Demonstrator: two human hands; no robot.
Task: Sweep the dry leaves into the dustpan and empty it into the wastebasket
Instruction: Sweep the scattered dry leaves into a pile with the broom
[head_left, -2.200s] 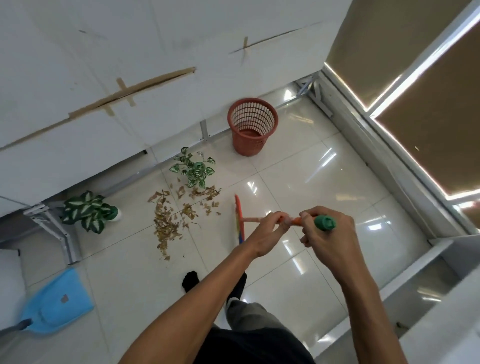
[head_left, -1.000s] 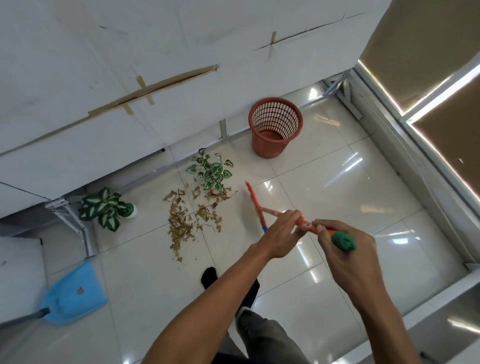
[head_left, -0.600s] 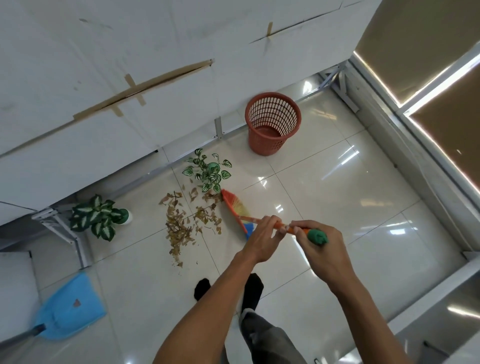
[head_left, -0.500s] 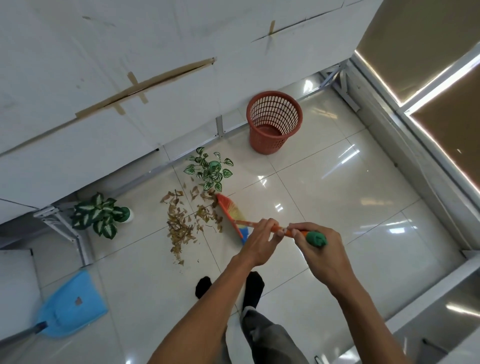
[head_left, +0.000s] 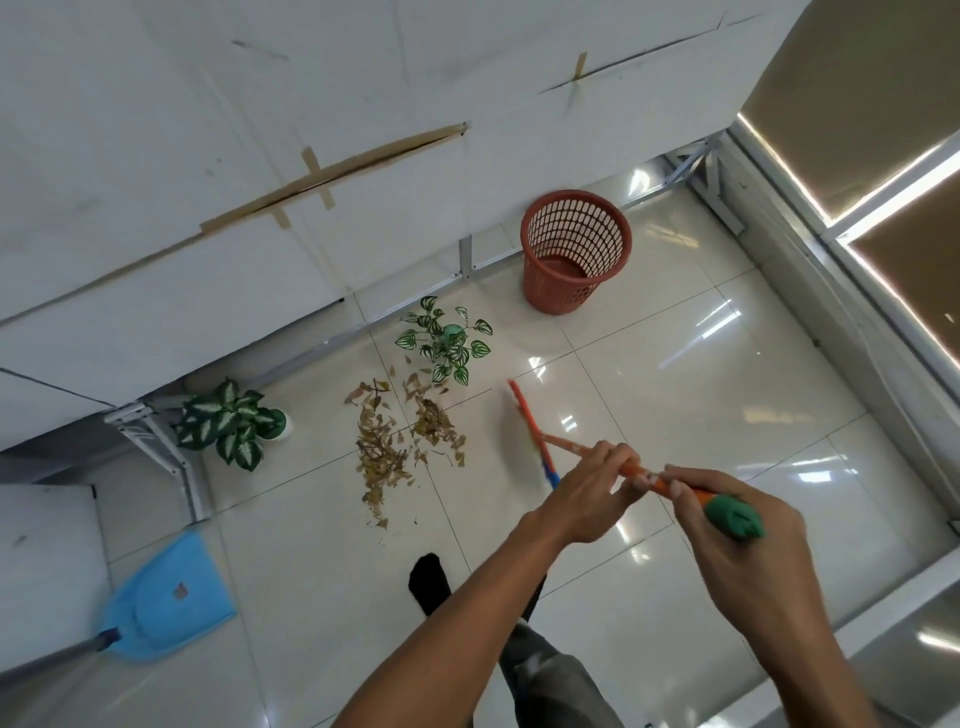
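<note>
Both our hands grip the broom (head_left: 535, 434) by its orange handle: our left hand (head_left: 584, 496) is wrapped around the shaft lower down, and our right hand (head_left: 748, 551) closes on the top end, just under the green cap (head_left: 735, 517). From our hands the handle slants toward 10 o'clock, and the broom's head sits edge-on to us just above or on the tiles; we cannot tell which.

At 9 o'clock from the broom head, a short way off, the dry leaves (head_left: 402, 449) lie scattered in a loose brown patch on the glossy floor (head_left: 701, 374). At 12 o'clock from the leaves stands a small green potted plant (head_left: 444, 345), its lowest foliage near the top of the pile. A second plant (head_left: 228, 423) with white-marked leaves sits at 9 o'clock from the pile, beside a metal table leg (head_left: 166, 457).

Farther out, the red mesh wastebasket (head_left: 574, 249) stands upright at 1 o'clock from the leaves, against the white table edge. The blue dustpan (head_left: 169, 605) lies flat on the floor at 7 o'clock from the leaves, well apart from them. Our black-socked foot (head_left: 428, 582) rests below the pile.
</note>
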